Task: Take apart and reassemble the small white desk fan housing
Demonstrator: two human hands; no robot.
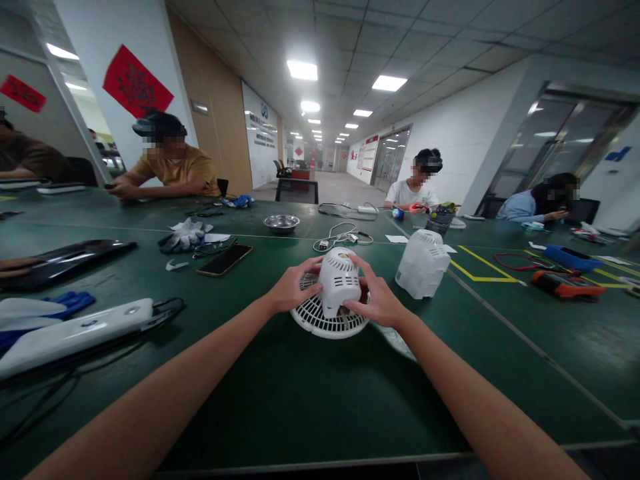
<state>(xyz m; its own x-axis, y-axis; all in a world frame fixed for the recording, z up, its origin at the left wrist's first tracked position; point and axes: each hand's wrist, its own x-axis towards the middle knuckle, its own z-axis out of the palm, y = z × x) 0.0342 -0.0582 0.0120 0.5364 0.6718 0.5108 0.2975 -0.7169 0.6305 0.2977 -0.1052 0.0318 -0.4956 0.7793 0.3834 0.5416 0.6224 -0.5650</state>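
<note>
A white plastic fan motor housing (pixel 340 285) with slotted vents stands over a round white fan grille (pixel 330 328) in front of me. From the left, my left hand (pixel 296 285) is closed around the housing, thumb against its side. On the opposite side, my right hand (pixel 376 297) grips it too, with the fingers at the top and the thumb near the lower edge. Something small under the housing by my right thumb is too hidden to make out. Just right of my hands stands a white translucent plastic part (pixel 424 263). A pale flat piece (pixel 397 341) lies partly under my right forearm.
On the green table (pixel 330 400) are a phone (pixel 226 260), a metal bowl (pixel 281 223), a white cable (pixel 345 235) and gloves (pixel 186 235). A long white device (pixel 80 333) lies left, an orange multimeter (pixel 567 285) right. Several people sit around the table.
</note>
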